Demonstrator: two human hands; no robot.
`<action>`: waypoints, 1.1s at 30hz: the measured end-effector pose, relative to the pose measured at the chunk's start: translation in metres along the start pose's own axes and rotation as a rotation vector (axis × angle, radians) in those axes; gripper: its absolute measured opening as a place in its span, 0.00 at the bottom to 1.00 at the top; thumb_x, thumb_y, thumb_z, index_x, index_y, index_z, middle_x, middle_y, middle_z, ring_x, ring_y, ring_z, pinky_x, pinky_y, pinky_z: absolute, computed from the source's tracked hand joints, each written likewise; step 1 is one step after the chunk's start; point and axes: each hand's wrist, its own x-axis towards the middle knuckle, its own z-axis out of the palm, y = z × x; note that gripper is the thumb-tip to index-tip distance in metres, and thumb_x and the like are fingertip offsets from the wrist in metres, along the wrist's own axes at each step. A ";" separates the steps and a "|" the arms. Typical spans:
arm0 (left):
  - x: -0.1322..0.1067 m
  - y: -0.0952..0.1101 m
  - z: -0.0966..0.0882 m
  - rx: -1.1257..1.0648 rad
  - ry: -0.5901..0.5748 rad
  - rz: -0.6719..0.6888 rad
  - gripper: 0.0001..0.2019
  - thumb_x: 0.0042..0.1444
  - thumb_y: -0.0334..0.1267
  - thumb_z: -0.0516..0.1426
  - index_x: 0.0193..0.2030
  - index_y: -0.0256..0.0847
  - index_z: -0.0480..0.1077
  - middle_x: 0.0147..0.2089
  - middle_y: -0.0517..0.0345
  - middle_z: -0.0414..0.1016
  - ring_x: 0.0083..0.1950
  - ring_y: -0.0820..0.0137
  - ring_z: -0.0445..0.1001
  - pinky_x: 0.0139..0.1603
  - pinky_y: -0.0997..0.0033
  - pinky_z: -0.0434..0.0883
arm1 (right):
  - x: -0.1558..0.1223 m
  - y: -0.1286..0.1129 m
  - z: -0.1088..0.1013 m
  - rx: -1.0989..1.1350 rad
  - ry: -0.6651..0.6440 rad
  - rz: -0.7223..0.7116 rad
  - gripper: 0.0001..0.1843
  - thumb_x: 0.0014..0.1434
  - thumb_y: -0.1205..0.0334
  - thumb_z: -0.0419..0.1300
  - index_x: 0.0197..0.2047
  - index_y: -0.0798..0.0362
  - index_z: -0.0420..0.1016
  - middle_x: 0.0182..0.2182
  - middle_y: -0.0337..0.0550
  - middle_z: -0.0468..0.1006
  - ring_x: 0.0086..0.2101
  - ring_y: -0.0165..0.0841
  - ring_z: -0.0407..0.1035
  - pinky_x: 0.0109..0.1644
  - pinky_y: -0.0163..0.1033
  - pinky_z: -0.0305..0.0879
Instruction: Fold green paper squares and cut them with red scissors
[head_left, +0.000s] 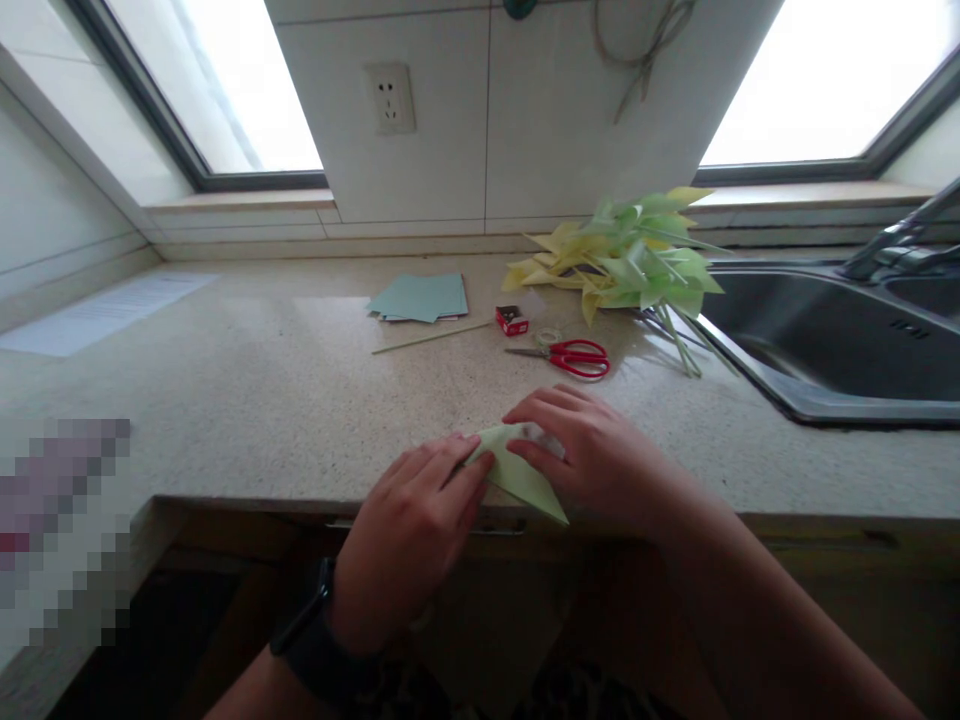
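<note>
A folded piece of light green paper (519,474) lies at the near edge of the speckled countertop (247,390), one pointed corner jutting past the edge. My left hand (412,530) presses its fingertips on the paper's left side, fingers curled together. My right hand (581,450) lies over the paper's top and right side, fingers bent down onto it. A dark watch sits on my left wrist.
Red-handled scissors (571,356), a small red box (512,320), a thin wooden stick (431,338) and a stack of blue-green paper (420,297) lie farther back. A pile of yellow and green paper pinwheels (626,260) sits beside the steel sink (832,340) at right.
</note>
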 end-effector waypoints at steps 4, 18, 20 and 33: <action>-0.002 0.002 0.003 0.035 0.007 0.000 0.16 0.69 0.30 0.52 0.61 0.38 0.71 0.62 0.44 0.74 0.62 0.54 0.72 0.61 0.43 0.73 | -0.016 -0.008 0.001 -0.024 -0.039 -0.048 0.14 0.68 0.56 0.59 0.54 0.50 0.77 0.50 0.47 0.80 0.51 0.42 0.70 0.58 0.52 0.64; -0.001 0.011 0.004 0.140 -0.021 -0.008 0.15 0.69 0.37 0.53 0.60 0.39 0.71 0.64 0.41 0.72 0.63 0.51 0.72 0.58 0.42 0.76 | -0.029 -0.007 0.011 -0.101 -0.011 -0.022 0.19 0.70 0.59 0.57 0.62 0.49 0.72 0.62 0.45 0.74 0.59 0.44 0.68 0.60 0.57 0.66; -0.001 0.014 0.006 0.163 -0.017 0.004 0.16 0.68 0.41 0.54 0.58 0.37 0.71 0.64 0.38 0.72 0.63 0.49 0.71 0.59 0.41 0.75 | -0.027 -0.013 0.009 -0.117 -0.048 -0.013 0.18 0.70 0.62 0.55 0.61 0.51 0.73 0.62 0.47 0.74 0.60 0.47 0.68 0.60 0.59 0.66; -0.008 0.016 0.018 0.333 -0.026 0.046 0.27 0.60 0.27 0.55 0.67 0.26 0.61 0.62 0.30 0.71 0.60 0.44 0.72 0.58 0.41 0.74 | -0.012 -0.059 0.033 0.034 -0.150 0.007 0.39 0.60 0.66 0.51 0.74 0.61 0.53 0.72 0.55 0.52 0.71 0.42 0.47 0.75 0.50 0.45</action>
